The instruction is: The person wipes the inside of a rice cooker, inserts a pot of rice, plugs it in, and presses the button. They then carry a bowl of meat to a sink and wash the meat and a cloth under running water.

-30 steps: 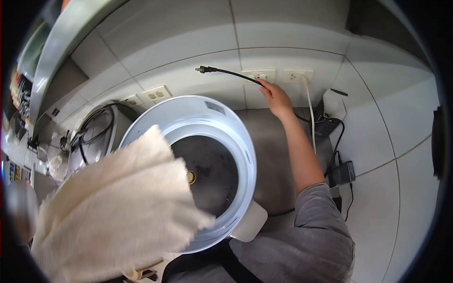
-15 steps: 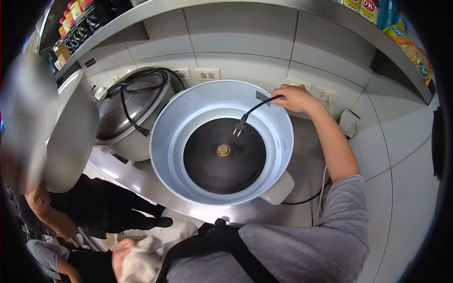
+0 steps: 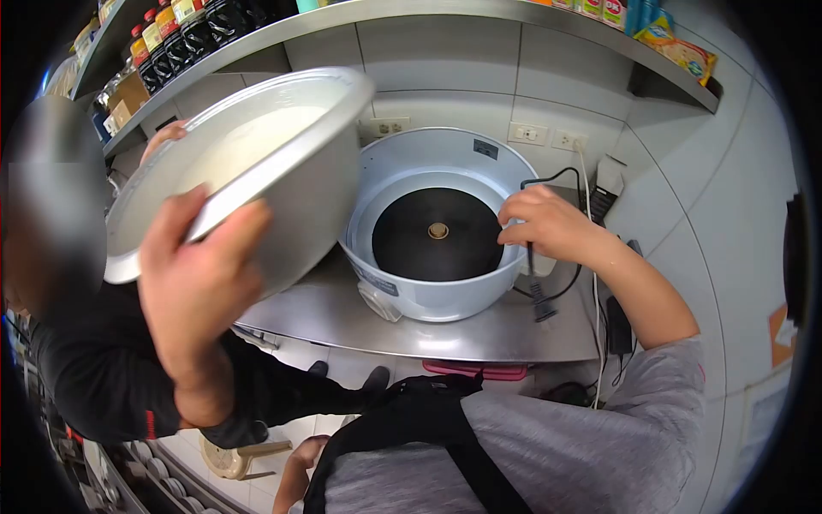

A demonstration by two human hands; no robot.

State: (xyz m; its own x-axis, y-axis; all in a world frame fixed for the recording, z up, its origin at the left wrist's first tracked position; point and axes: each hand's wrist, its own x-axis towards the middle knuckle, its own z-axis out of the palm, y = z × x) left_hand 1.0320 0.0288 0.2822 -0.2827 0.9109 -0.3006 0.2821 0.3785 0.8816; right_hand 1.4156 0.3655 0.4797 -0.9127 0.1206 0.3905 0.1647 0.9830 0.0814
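The fingers of my right hand (image 3: 544,224) are closed on a black power cord (image 3: 532,257) at the right rim of the pale blue cooker body (image 3: 428,300). Its plug (image 3: 541,304) hangs outside the wall. Inside the body is a dark round plate (image 3: 428,248) with a small tan centre. Low in view, my left hand (image 3: 312,449) is beside my apron, its fingers mostly hidden. A co-worker's two hands hold a large tilted metal pot (image 3: 312,184) with whitish contents, left of the body and partly over its edge.
The body stands on a steel counter (image 3: 428,336). Wall outlets (image 3: 527,134) and a white cable (image 3: 591,223) are behind and to the right. Bottles and packets line an overhead shelf (image 3: 411,13). A beige stool (image 3: 224,458) is on the floor at lower left.
The co-worker's pot has come in from the left and now hides the lidded cooker. My right hand has lowered along the rim, with the plug now outside. The cloth at my left hand is out of sight.
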